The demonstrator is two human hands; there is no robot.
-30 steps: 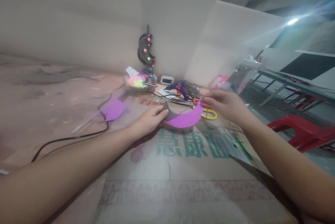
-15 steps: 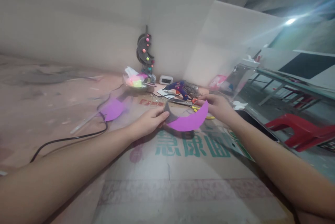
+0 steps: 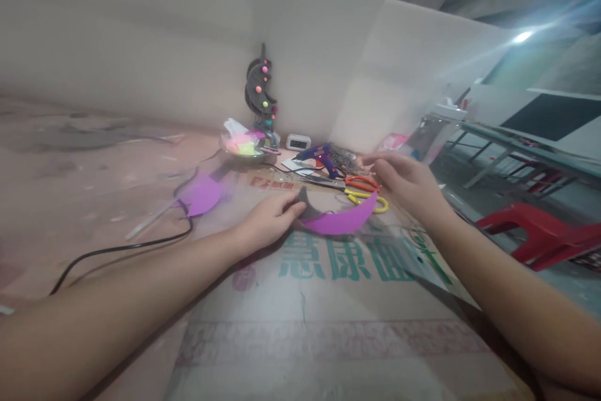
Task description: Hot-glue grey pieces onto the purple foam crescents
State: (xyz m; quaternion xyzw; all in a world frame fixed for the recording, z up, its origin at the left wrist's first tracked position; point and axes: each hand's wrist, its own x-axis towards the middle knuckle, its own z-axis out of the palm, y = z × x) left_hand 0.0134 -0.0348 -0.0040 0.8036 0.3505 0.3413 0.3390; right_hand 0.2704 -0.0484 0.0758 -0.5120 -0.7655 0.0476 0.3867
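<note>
Two hands and one crescent, grey at one end and purple at the other. The left hand [image 3: 270,223] has its grip clenched on the grey end of the crescent [image 3: 339,221], which lies over the cardboard [image 3: 244,338], toward the far edge of the surface [image 3: 117,201]. Its long axis runs left to right; both tips point up and toward that edge. The right hand [image 3: 406,185] is raised beside the purple tip; whether its grip holds anything cannot be told. Beyond: one glue gun [image 3: 317,156], one clock [image 3: 298,142], two handle loops, orange [image 3: 364,180] and yellow [image 3: 385,204].
</note>
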